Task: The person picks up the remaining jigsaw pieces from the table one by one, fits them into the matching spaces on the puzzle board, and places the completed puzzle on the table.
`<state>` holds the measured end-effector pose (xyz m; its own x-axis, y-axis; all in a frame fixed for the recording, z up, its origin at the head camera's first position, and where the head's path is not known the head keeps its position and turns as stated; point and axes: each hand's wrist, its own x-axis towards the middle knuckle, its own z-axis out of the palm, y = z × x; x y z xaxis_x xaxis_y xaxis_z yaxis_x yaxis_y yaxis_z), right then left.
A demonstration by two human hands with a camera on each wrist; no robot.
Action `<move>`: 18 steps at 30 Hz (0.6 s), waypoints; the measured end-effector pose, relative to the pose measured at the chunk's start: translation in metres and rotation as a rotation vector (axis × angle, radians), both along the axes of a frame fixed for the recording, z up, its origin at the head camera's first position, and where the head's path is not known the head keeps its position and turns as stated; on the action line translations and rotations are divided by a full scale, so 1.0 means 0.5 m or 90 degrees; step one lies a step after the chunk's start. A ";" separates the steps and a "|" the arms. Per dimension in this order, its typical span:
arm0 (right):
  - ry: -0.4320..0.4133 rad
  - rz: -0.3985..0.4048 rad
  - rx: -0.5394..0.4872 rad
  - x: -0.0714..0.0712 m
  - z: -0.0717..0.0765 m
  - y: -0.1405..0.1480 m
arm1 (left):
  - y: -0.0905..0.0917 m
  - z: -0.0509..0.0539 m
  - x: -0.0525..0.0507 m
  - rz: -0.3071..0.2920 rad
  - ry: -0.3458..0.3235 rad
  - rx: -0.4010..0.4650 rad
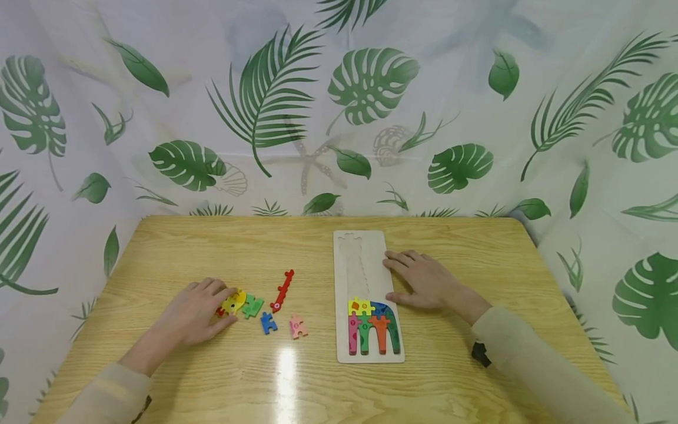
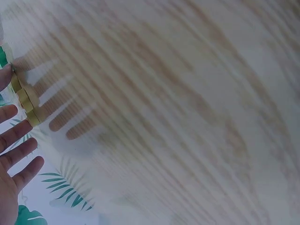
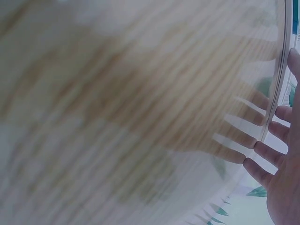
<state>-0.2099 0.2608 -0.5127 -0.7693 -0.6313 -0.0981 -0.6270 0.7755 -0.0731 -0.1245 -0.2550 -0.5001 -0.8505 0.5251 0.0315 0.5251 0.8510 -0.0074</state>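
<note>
Beige sleeves (image 1: 535, 353) flank a pale board (image 1: 374, 265) with bright interlocked pieces (image 1: 379, 323).

Evenly lit head view, white glare on the tabletop (image 1: 318, 391) — wrist views dimmer, hazy (foreground blurred)

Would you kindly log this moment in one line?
left hand: at yellow piece | right hand: at board edge | board: partly filled

The left hand (image 1: 198, 311) reaches forward, thumb (image 1: 223, 324) apart from its fingers (image 1: 214, 287); the right hand (image 1: 425, 282) points inward, fingers extended.
</note>
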 end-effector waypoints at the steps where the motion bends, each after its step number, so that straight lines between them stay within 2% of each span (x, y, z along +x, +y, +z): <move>1: -0.001 0.000 -0.001 0.001 0.000 0.000 | -0.001 0.000 0.000 -0.001 0.002 -0.001; 11: -0.007 -0.005 0.010 -0.001 0.002 -0.001 | -0.005 0.003 -0.005 0.007 0.008 0.002; 18: -0.005 -0.003 0.011 -0.001 0.000 0.000 | -0.009 0.004 -0.015 -0.002 0.011 0.004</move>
<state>-0.2101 0.2609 -0.5125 -0.7714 -0.6258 -0.1152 -0.6229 0.7797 -0.0645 -0.1318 -0.2594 -0.4982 -0.8485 0.5269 0.0493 0.5270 0.8498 -0.0112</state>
